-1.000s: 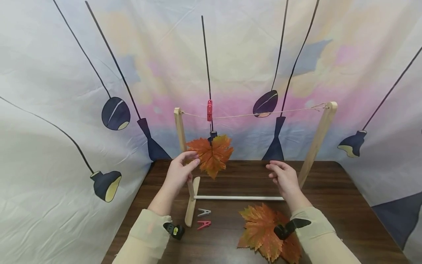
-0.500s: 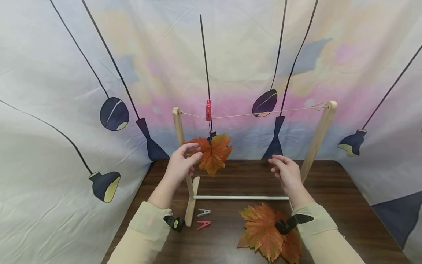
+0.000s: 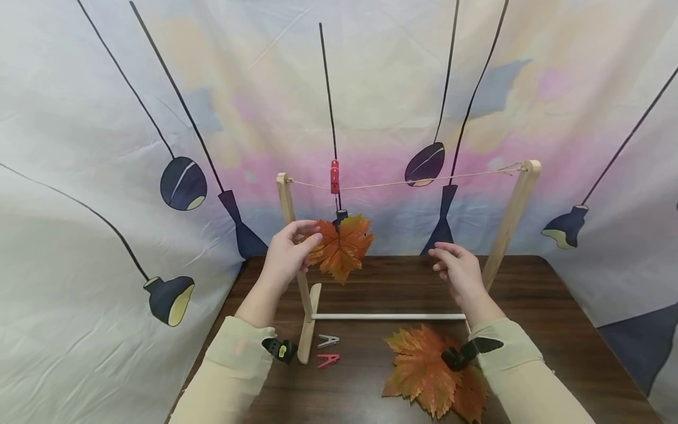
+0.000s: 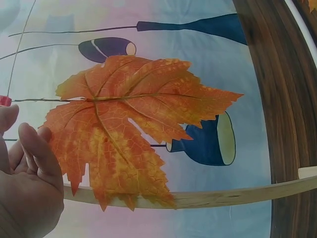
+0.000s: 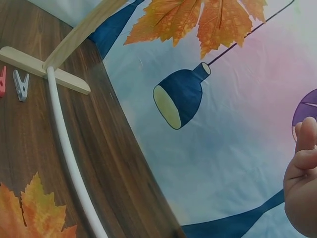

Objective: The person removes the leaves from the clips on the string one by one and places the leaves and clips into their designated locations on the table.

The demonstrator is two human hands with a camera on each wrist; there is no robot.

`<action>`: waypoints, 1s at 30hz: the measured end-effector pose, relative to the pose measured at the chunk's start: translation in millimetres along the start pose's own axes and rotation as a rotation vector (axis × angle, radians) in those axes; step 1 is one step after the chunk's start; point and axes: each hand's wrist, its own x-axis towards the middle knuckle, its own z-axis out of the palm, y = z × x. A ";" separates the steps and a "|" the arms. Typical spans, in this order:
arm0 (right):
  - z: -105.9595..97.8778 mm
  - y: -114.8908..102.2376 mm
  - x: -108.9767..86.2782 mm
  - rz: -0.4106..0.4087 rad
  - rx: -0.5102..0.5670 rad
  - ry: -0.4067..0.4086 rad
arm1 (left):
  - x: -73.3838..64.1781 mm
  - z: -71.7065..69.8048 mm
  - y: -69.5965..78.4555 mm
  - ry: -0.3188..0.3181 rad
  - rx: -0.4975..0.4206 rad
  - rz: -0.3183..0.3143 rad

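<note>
Leaf (image 3: pixel 343 250) hanging beside left hand (image 3: pixel 285 252), contact unclear, well left of right hand (image 3: pixel 459 272); both loosely curled, empty; risk of slipping from red clip (image 3: pixel 334 178) if brushed.

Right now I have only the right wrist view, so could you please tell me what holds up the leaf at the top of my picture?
Observer: In the head view, the hanging leaf is hung from a red clothespin on the string.
Operator: Thank you; is anything close to that leaf on the side that I cannot see?
Observer: Yes, the left hand is at its left edge; I cannot tell whether the fingers touch it.
Operator: And would you say whether other clothespins are on the line?
Observer: None that I can see; the red one is the only one up there.
</note>
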 end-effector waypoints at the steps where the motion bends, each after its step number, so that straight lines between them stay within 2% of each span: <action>1: 0.0 -1.5 0.3 -0.005 -0.001 -0.003 | 0.3 -0.1 0.3 -0.002 0.001 0.002; 13: 10.3 -13.3 0.3 -0.045 -0.005 -0.021 | 1.1 0.0 12.4 0.025 -0.030 0.032; 20: 16.1 -17.1 0.5 -0.036 0.010 -0.038 | 4.5 -0.4 17.6 0.008 -0.054 0.049; 30: 22.3 -25.8 -1.0 -0.067 -0.051 -0.055 | 11.8 -4.8 26.8 0.024 -0.039 0.100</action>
